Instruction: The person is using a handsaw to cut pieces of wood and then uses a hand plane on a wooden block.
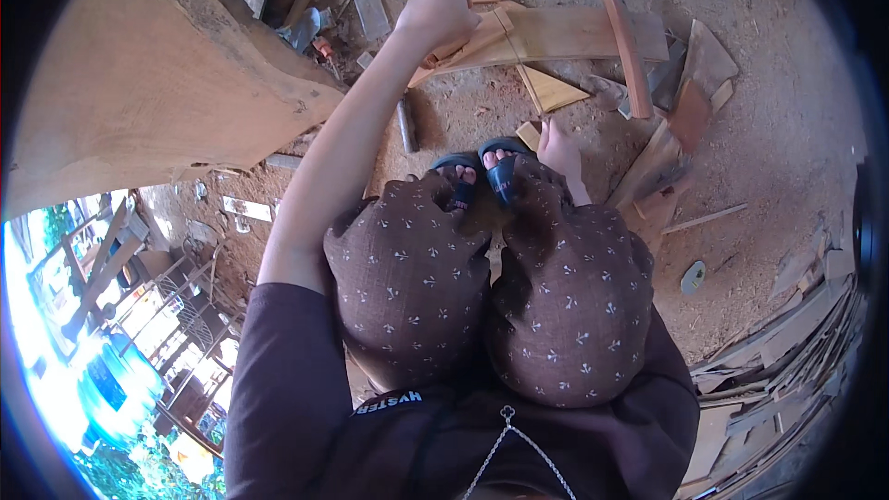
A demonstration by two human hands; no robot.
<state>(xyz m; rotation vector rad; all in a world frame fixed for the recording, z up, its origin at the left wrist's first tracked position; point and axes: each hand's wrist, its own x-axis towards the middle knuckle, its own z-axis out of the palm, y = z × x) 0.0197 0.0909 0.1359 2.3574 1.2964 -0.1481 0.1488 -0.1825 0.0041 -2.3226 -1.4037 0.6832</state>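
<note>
From here I make out bold white capital letters (389,403) across the dark brown short-sleeved cloth shirt (287,361), at half past six from the view's middle. Toward two o'clock, close in, the dark open-toed sandal (500,176) bears small pale strap marks, too small to read.

- A long, pale brown wooden board (588,35) is lying lengthwise from left to right at the upper centre of the frame, a dark line running across it toward its left end.
- A small, yellowish wood block (529,135) is lying below it, slanting, above and slightly right of the frame's centre.
</note>
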